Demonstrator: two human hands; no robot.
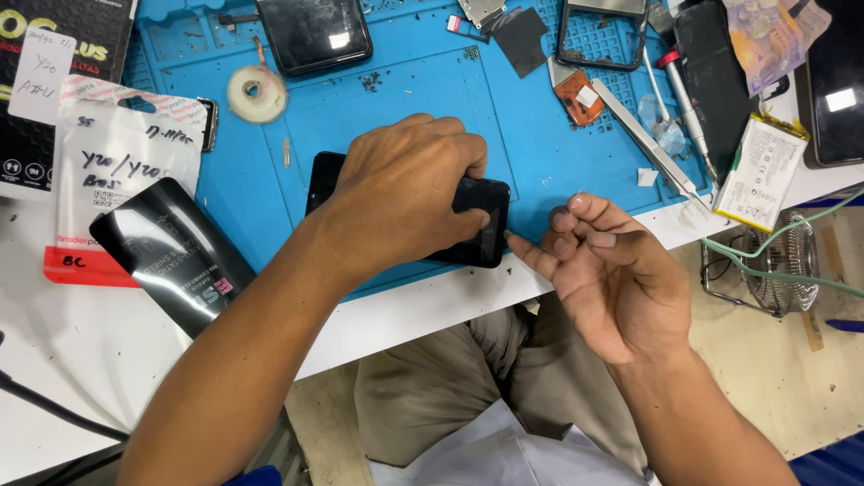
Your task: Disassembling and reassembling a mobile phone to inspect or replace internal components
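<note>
A black smartphone point(481, 229) lies flat on the blue work mat point(378, 99), near the mat's front edge. My left hand point(405, 193) presses down on top of it and grips its right end with the fingertips. My right hand point(607, 274) hovers palm up just right of the phone, past the table's edge. Its fingers are curled loosely and the thumb tip points at the phone's right corner. Nothing shows in the right hand.
A second black phone point(315, 34) and a tape roll point(256, 93) lie at the mat's back. Tweezers point(643, 135), a screwdriver point(686, 108), a phone frame point(601, 36) and a battery point(760, 171) sit at the right. White packets point(117, 171) and a black pouch point(171, 252) lie left.
</note>
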